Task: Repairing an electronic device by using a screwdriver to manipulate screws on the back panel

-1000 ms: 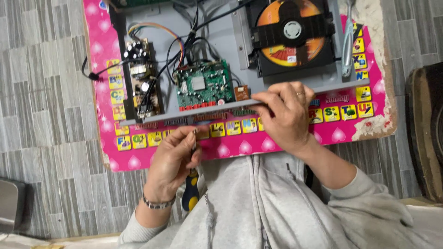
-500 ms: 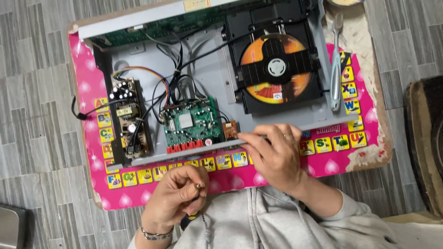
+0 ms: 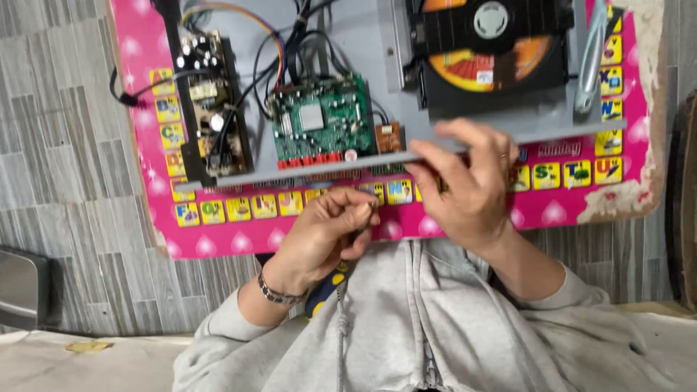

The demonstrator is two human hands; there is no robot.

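Observation:
An opened grey disc player chassis (image 3: 348,43) lies on a pink alphabet mat (image 3: 218,232). Inside it are a green circuit board (image 3: 319,120), a brown power board (image 3: 207,109) and a black disc drive with an orange disc (image 3: 494,43). My left hand (image 3: 327,236) holds a screwdriver with a blue and yellow handle (image 3: 323,290), its tip pointing at the chassis's near edge. My right hand (image 3: 465,185) grips that near edge, fingers curled over the rim beside a small brown board (image 3: 388,136).
A silver elongated part (image 3: 592,58) lies along the chassis's right side. The mat's right border is worn and torn (image 3: 632,196). A dark object (image 3: 22,287) sits on the grey plank floor at lower left, another dark shape (image 3: 686,203) at the right edge.
The view has drawn closer to the chassis's near edge. My left hand has raised the screwdriver tip up to that edge; my right hand stays on the rim.

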